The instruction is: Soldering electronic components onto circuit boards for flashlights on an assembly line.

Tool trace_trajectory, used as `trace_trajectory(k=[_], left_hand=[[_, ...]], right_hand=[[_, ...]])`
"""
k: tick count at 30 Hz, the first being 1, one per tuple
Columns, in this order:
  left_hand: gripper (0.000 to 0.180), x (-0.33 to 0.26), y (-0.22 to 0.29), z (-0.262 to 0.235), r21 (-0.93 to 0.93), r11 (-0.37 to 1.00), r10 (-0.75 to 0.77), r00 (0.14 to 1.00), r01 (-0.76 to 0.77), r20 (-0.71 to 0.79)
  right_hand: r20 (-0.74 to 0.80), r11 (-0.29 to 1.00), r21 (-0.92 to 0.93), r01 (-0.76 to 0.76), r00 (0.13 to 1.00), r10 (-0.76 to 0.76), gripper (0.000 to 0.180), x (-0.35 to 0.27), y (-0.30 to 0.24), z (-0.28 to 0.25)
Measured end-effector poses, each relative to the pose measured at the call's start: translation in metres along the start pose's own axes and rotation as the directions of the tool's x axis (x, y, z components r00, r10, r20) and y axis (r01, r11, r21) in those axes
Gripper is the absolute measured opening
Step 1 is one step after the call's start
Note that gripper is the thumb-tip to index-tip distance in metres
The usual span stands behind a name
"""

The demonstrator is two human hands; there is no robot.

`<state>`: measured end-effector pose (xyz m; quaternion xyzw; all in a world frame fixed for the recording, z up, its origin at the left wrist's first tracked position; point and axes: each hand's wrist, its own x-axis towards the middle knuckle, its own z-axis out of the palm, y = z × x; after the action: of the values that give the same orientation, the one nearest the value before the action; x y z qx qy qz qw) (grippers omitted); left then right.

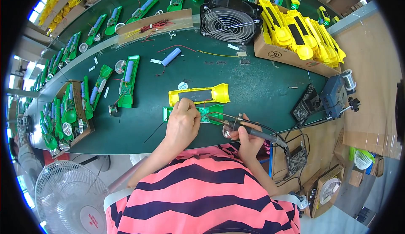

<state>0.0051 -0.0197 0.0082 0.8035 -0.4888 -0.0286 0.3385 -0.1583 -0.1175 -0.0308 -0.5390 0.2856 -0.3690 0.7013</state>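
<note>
Currently my left hand (183, 118): fingers curled down over the left part of the green shell (216, 109), knuckles toward me; the fingertips are hidden from above, so I cannot tell whether they pinch something or only press.
My right hand (249, 139): closed around the dark handle of a soldering iron (265, 135), thumb laid along it, the iron slanting down to the left.
Iron's tip: at the green shell, by the small circuit board; I cannot tell whether it touches.
Green shell: lying on the dark green surface (253, 88) straight in front of me, partly covered by my left hand.
Yellow shell (220, 93): just beyond the green one, lengthwise alongside it, a dark panel in its middle.
Clear round piece (226, 132): just beside my right hand, partly hidden.
Blue battery (171, 57): farther off, past the yellow shell.
Left side: another green shell with a battery in it (131, 82), then a carton packed with green shells (68, 115).
Far right: a cardboard box (274, 57) heaped with yellow shells (301, 31), beside a black fan (230, 21).
Right edge: a grey-blue soldering station (333, 97), a solder spool (348, 80) beside it.
</note>
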Motion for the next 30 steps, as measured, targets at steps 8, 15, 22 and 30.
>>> trace_trajectory(k=[8,15,22,30], left_hand=[[0.006,0.002,0.008,-0.001,0.105,0.994,-0.017,0.999,0.013,0.032],[0.007,-0.001,0.004,0.0,0.042,0.998,-0.042,0.999,0.041,0.014],[0.017,-0.004,0.006,-0.009,-0.077,0.983,-0.164,0.986,0.165,0.026],[0.02,-0.034,-0.009,-0.061,0.592,0.789,-0.279,0.954,0.164,0.107]], right_hand=[[-0.059,0.987,-0.076,0.143,0.987,-0.148,0.019,0.001,0.0,-0.01],[0.03,0.958,-0.165,0.234,0.972,-0.232,0.016,0.0,-0.002,-0.013],[0.089,0.933,-0.208,0.293,0.956,-0.28,0.017,0.0,-0.002,-0.012],[0.142,0.955,-0.235,0.18,0.978,-0.15,0.013,0.004,-0.005,-0.015]])
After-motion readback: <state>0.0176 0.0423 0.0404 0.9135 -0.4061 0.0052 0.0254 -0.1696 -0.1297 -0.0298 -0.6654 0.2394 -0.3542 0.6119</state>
